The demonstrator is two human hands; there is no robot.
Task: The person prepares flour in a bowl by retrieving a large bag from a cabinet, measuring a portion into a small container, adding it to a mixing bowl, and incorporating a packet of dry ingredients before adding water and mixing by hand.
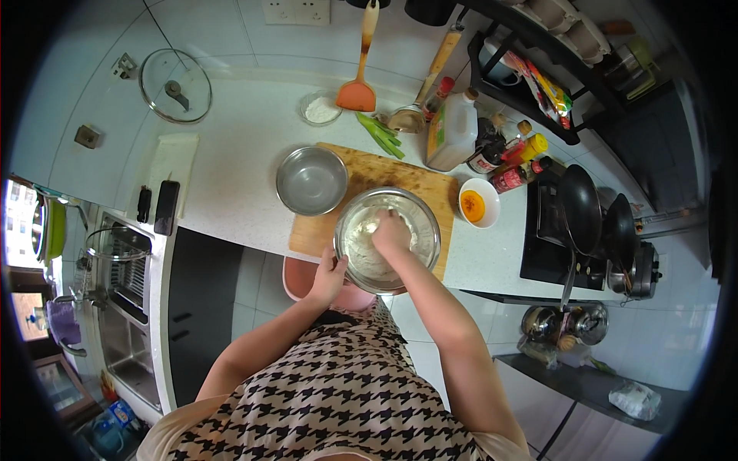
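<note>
My left hand (330, 276) grips the near left rim of a stainless steel mixing bowl (428, 253), its thumb at the edge. Inside that bowl my right hand (393, 233) reaches down into pale flour or crumbly dough (363, 253). The right fingertips are buried or turned away, so whether they hold anything is hidden. Under the bowl lies a wooden cutting board (392, 170). A second, smaller steel bowl (312, 181) rests on the board's left corner. To the right stands a white bowl (489, 201) with beaten egg or an orange liquid (473, 206).
Behind the board are a glass dish of white powder (322, 109), green scallion pieces (380, 135), an orange spatula (357, 95) and a ladle (408, 118). Several bottles (452, 132) crowd the back right, near a black stove (533, 253) with pans. A phone (166, 207) lies left.
</note>
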